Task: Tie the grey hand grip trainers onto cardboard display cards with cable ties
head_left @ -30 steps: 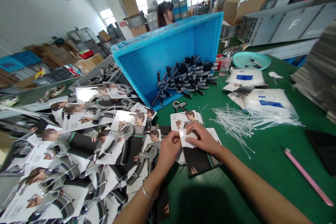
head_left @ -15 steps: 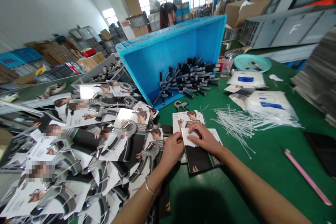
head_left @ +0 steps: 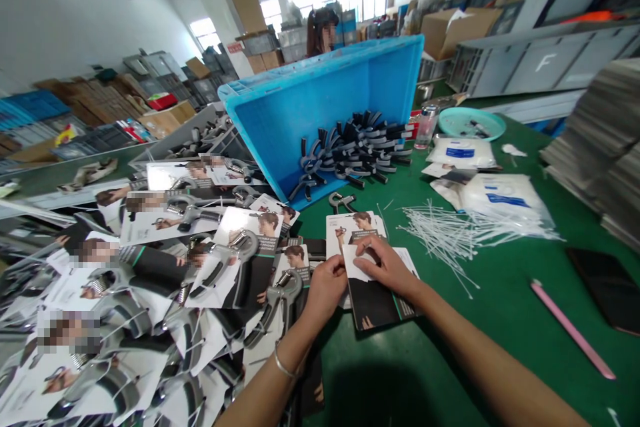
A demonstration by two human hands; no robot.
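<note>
A printed packaging card [head_left: 371, 310], white above and black below, lies tilted over other cards [head_left: 361, 221] on the green table. My right hand [head_left: 384, 268] rests across its upper part, fingers curled and thumb on the face, gripping it. At the card's left edge, my left hand [head_left: 326, 288] is closed in a pinch; its fingertips are partly hidden. Just left of it lies a grey and black hand grip strengthener [head_left: 280, 297] on its card. Another loose hand grip [head_left: 342, 201] sits beyond the cards, in front of the blue crate.
A tipped blue crate [head_left: 320, 90] holds many hand grips. Carded hand grips [head_left: 135, 307] pile up on the left. White cable ties [head_left: 440, 233], plastic bags [head_left: 505, 197], a pink pen-like stick [head_left: 573, 330] and a dark phone [head_left: 605, 287] lie right. A person [head_left: 321, 32] is behind the crate.
The view has shifted slightly, so the things on the right appear a little further left. Both hands keep nearly the same place on the card.
</note>
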